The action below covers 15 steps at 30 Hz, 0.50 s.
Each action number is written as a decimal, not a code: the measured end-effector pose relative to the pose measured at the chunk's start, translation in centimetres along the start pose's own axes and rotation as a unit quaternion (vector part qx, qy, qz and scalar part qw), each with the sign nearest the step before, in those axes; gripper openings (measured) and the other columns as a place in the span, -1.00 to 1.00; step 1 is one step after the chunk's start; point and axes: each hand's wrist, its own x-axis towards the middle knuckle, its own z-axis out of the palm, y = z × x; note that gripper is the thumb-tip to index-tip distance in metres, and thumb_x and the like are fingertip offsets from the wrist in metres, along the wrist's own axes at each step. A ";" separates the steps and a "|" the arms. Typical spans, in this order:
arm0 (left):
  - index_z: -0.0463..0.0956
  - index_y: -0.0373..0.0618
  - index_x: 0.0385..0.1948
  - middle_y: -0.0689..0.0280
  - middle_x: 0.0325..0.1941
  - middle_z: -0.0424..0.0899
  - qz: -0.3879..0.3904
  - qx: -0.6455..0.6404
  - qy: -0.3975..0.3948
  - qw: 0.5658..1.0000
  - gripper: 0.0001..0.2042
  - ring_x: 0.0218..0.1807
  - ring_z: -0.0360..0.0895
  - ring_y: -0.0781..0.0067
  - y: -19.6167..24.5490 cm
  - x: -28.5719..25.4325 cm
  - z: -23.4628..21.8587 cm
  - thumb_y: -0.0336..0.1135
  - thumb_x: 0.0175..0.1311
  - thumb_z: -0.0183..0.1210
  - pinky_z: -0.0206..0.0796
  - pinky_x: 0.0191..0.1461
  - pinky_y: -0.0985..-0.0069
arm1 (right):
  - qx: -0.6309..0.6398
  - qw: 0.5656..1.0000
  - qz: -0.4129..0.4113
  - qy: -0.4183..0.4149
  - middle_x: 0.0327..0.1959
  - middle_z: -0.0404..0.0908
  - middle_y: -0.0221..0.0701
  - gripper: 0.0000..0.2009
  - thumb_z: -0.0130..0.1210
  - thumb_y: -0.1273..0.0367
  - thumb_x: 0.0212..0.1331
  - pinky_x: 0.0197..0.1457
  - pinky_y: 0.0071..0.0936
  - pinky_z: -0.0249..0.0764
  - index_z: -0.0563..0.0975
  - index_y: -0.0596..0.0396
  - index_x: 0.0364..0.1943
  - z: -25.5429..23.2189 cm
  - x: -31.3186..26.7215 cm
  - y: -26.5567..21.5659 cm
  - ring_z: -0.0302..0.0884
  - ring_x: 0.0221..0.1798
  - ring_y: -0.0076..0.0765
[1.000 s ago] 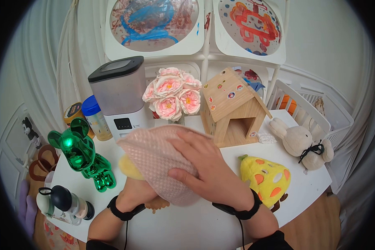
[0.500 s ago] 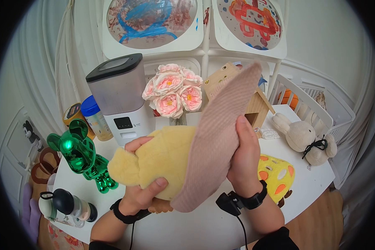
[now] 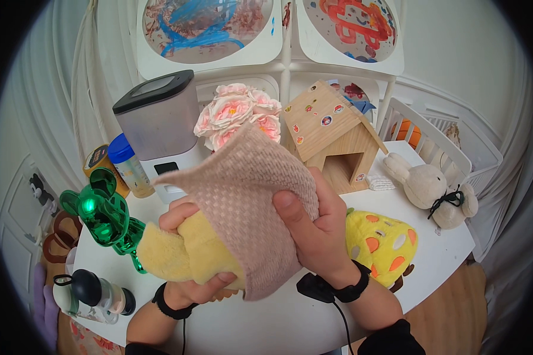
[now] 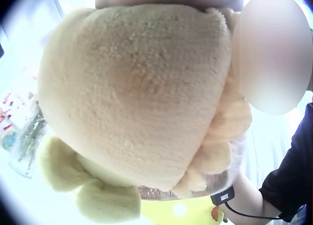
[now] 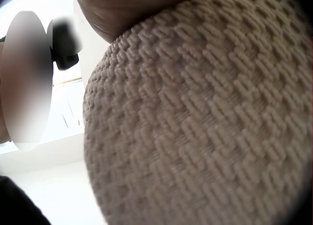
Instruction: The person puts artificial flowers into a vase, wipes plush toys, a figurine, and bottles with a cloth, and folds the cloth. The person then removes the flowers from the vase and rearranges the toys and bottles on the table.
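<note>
My left hand (image 3: pixel 194 290) grips a yellow plush toy (image 3: pixel 202 251) from below and behind, with fingers over its far side and the thumb on its near side. A pink woven hat (image 3: pixel 243 189) covers the right part of the toy, its pointed brim flaring up and to the left. My right hand (image 3: pixel 318 231) holds the hat from the right, thumb pressed on the weave. In the left wrist view, the plush's furry body (image 4: pixel 132 88) fills the middle, with scalloped trim along one side. The hat's knit surface (image 5: pixel 195 117) fills the right wrist view.
A yellow spotted plush (image 3: pixel 382 245) lies right of my hands, near a beige bunny (image 3: pixel 426 186). Behind stand a wooden house (image 3: pixel 331 142), pink flowers (image 3: pixel 234 112) and a lidded dispenser (image 3: pixel 157 118). A shiny green bear figure (image 3: pixel 103 207) and a bottle (image 3: pixel 95 290) stand left.
Half a second ago the hat's brim pointed up and right; now it leans left over the toy. My right hand, earlier spread over the hat's top, now holds its right side.
</note>
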 end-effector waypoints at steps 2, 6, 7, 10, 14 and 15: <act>0.12 -0.14 0.26 0.09 0.21 0.26 -0.016 -0.021 -0.003 1.000 -0.10 0.29 0.25 0.14 0.1 0.0 0.2 0.05 -0.09 0.44 0.11 0.36 0.06 | -0.009 1.000 -0.009 0.019 -0.20 0.64 -0.40 -0.66 0.16 0.20 0.39 0.00 -0.55 0.46 0.52 0.25 -0.05 -0.1 -0.1 0.0 0.53 -0.09 -0.59; 0.11 -0.16 0.29 0.03 0.29 0.24 -0.025 -0.098 -0.037 0.994 -0.07 0.33 0.26 0.11 -0.2 0.2 0.4 0.09 -0.06 0.43 0.15 0.38 0.08 | 0.018 0.997 0.026 0.068 -0.16 0.66 -0.41 -0.65 0.09 0.19 0.44 0.03 -0.60 0.44 0.57 0.26 -0.03 -0.2 -0.1 -0.6 0.53 -0.07 -0.60; 0.10 -0.17 0.31 0.01 0.31 0.24 -0.027 -0.123 -0.052 0.991 -0.06 0.34 0.27 0.09 -0.4 0.3 0.4 0.11 -0.05 0.43 0.17 0.38 0.08 | 0.035 0.996 0.033 0.080 -0.13 0.67 -0.41 -0.64 0.07 0.19 0.46 0.03 -0.61 0.43 0.58 0.27 0.00 -0.2 0.1 -0.9 0.53 -0.06 -0.60; 0.13 -0.18 0.30 0.00 0.30 0.27 0.005 -0.142 -0.093 0.986 -0.08 0.31 0.33 0.09 -1.0 1.0 -0.1 0.12 -0.03 0.42 0.25 0.35 0.10 | 0.110 0.987 0.078 0.089 -0.06 0.66 -0.39 -0.58 0.05 0.15 0.47 0.05 -0.61 0.43 0.54 0.29 0.10 -0.7 0.5 -0.8 0.54 -0.05 -0.58; 0.16 -0.20 0.29 0.02 0.25 0.31 -0.096 -0.170 -0.046 0.980 -0.10 0.26 0.38 0.10 1.1 1.4 -0.9 0.17 -0.01 0.38 0.29 0.32 0.11 | 0.168 0.968 0.122 0.144 -0.10 0.65 -0.40 -0.54 0.02 0.08 0.47 0.01 -0.59 0.46 0.52 0.27 0.10 -0.6 0.7 -0.9 0.55 -0.09 -0.58; 0.18 -0.20 0.28 0.03 0.24 0.31 -0.057 -0.142 -0.037 0.988 -0.10 0.27 0.38 0.10 0.9 1.4 -1.5 0.20 0.00 0.36 0.29 0.32 0.12 | 0.152 0.958 0.168 0.178 0.00 0.62 -0.35 -0.54 -0.01 0.10 0.48 0.10 -0.52 0.47 0.47 0.23 0.17 -1.5 0.8 -1.0 0.57 0.01 -0.48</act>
